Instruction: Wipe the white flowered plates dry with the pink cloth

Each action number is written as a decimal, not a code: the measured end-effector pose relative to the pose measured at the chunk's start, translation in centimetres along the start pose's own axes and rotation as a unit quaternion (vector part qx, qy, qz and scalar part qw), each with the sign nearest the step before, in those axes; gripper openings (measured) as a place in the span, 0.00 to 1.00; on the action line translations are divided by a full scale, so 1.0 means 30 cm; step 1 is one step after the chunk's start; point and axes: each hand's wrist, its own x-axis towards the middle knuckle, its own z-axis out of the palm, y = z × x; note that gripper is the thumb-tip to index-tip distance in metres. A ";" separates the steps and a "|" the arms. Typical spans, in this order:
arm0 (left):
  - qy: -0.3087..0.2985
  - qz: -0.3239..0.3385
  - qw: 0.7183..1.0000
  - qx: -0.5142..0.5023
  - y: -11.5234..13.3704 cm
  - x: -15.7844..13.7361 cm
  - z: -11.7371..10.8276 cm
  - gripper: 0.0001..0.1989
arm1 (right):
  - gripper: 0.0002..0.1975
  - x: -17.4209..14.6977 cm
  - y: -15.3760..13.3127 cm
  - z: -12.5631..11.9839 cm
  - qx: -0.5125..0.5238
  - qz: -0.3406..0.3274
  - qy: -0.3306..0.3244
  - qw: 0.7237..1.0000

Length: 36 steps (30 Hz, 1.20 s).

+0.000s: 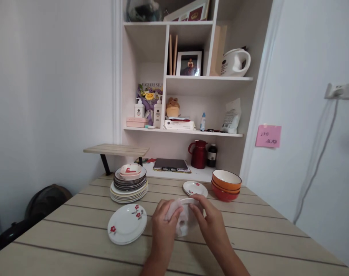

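As they curl partway, 2 hands (163,219) (211,217) hold tissue (183,227) and a dish (188,200).

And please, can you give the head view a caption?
Left hand and right hand hold a white dish and cloth near floral plates and stacked bowls.

White dish (188,211), rim tilted upward, held between hands (211,218); thin white tissue (183,230) crumpled against it.

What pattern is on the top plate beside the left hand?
White plate with red flowers, best seen in the head view.
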 end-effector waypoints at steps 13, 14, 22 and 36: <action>-0.002 0.082 0.996 0.027 -0.007 -0.013 0.012 0.04 | 0.08 -0.004 0.002 0.014 -0.034 -0.095 -0.049 0.994; 0.000 0.069 0.998 0.013 -0.003 -0.012 0.012 0.05 | 0.07 -0.004 0.000 0.014 -0.030 -0.081 -0.042 0.995; -0.034 -0.068 0.993 -0.088 0.002 -0.002 0.020 0.07 | 0.08 -0.008 -0.020 0.014 0.047 0.018 -0.026 0.998; -0.006 -0.212 0.960 -0.184 -0.021 0.002 0.035 0.15 | 0.13 -0.019 -0.009 0.045 0.301 0.195 0.058 0.932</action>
